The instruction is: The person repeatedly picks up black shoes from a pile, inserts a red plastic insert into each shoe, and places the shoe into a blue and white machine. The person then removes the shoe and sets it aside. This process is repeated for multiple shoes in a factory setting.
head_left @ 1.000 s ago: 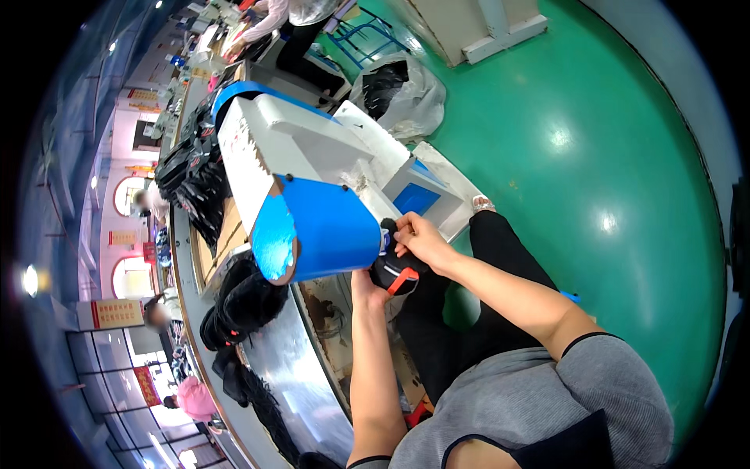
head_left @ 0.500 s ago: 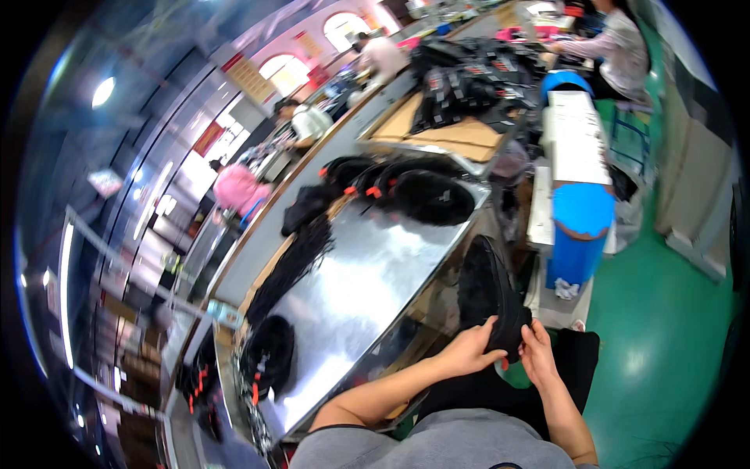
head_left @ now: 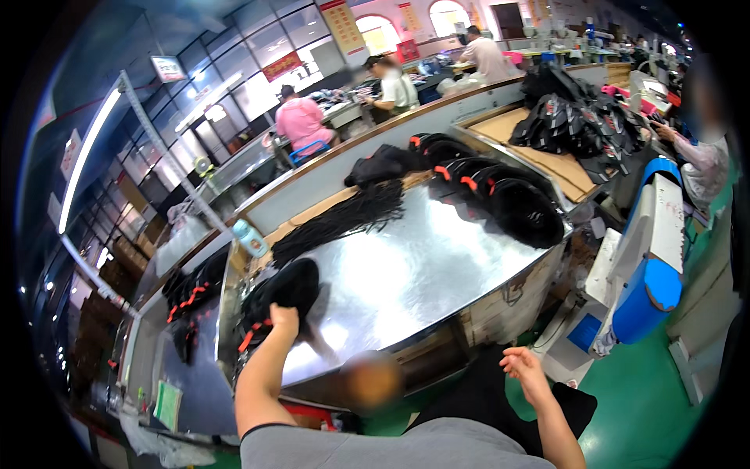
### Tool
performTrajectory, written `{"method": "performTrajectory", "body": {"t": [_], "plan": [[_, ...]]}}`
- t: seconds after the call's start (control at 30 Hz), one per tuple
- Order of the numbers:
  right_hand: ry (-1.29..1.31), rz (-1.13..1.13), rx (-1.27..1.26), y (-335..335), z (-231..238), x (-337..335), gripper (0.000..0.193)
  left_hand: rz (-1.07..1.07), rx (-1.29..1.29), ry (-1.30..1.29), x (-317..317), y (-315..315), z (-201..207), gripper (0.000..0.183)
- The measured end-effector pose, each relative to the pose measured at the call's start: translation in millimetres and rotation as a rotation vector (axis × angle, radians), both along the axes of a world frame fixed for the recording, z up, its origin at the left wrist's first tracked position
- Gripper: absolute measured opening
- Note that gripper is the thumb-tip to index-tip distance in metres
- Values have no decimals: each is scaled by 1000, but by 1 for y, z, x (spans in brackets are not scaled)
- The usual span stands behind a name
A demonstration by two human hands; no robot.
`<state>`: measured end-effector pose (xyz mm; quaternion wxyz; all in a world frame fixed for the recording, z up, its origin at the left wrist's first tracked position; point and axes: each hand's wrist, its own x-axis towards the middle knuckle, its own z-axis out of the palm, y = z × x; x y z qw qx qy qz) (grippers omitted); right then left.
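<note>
On metal table [head_left: 406, 273], left hand [head_left: 283, 319] grips black shoe upper [head_left: 281, 291].

left hand [head_left: 283, 319] grip: fingers buried in black pile [head_left: 280, 295] | blurred patch [head_left: 371, 381] hides table edge [head_left: 437, 332]

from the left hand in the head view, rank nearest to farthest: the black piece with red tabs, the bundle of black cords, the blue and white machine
1. Black piece with red tabs, under the left hand.
2. Bundle of black cords, farther up the metal table.
3. Blue and white machine, far right, past the table's edge.
</note>
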<state>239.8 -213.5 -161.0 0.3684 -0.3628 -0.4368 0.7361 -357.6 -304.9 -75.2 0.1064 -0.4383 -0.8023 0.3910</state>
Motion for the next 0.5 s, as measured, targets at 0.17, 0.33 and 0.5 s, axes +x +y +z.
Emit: {"method": "performTrajectory", "body": {"t": [0.17,0.33,0.5], "plan": [[-156,72,63,18,9,-3,21,-275,99,-462,126,104,66,43],[-253,55,109,42,18,2,24,-841,568,-1029,256,233,74,49],[-293,-26,88,17,6,36,27,-1150,977,-892,375,349,65,78]]}}
